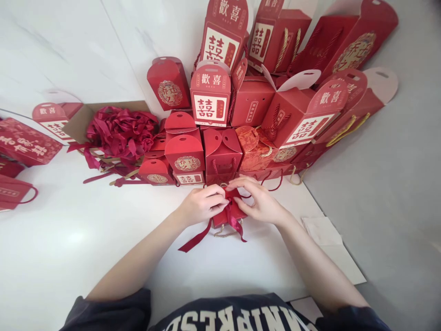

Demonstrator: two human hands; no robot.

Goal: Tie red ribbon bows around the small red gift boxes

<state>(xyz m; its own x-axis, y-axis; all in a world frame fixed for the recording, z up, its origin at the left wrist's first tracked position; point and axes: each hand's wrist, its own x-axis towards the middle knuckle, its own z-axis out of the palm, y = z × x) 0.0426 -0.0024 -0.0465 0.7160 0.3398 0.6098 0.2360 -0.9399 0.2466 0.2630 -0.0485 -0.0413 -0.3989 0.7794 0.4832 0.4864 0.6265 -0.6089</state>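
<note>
A small red gift box [217,221] sits on the white table in front of me, with a dark red satin ribbon [236,223] gathered on its top. One ribbon tail trails to the left onto the table and another hangs over the near side. My left hand [206,203] is closed, its thumb and fingertips pinching the ribbon at the knot. From the other side my right hand [259,202] curves over the box, thumb and index finger resting on its top around the ribbon. A pale gold cord handle [223,232] pokes out at the box's near edge. The fingertips partly hide the knot.
Behind my hands, several red gift boxes [223,149] stand stacked against the wall. Left of them, an open cardboard box [78,124] overflows with dark red ribbons [120,131]. More red boxes [25,142] lie at the far left. White paper [322,230] lies at the right.
</note>
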